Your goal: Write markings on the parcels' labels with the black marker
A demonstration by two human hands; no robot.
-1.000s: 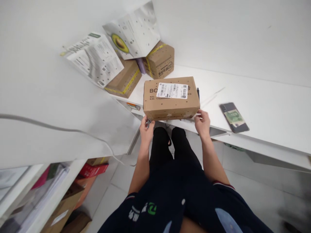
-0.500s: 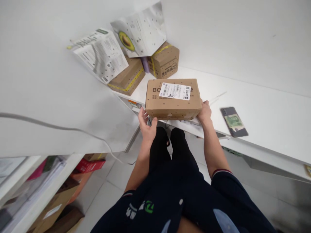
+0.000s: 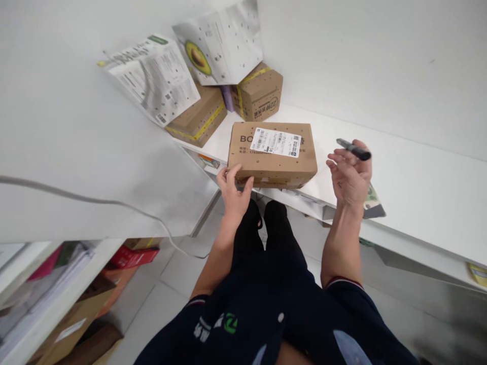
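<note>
A brown cardboard box (image 3: 272, 165) with a white shipping label (image 3: 277, 142) on top lies at the near edge of the white table. My left hand (image 3: 234, 191) grips its near left corner, fingertips on the top edge and thumb against the front side. To the right of the box, my right hand (image 3: 350, 175) is raised above the table, closed around a black marker pen (image 3: 353, 149). The pen points left, toward the box but apart from it. Below that hand a phone (image 3: 375, 210) with a green banknote on its back is partly covered.
Two taped cartons (image 3: 261, 94) stand in the back corner. Printed bags, one with an avocado picture (image 3: 198, 58), lean over them. A grey cable (image 3: 114, 200) crosses on the left, above a shelf (image 3: 81, 291) with papers and boxes. The table's front edge runs close to my legs.
My right hand has left the box's right side and risen to the right, now showing the marker pen. My left hand has shifted slightly up onto the box's corner.
</note>
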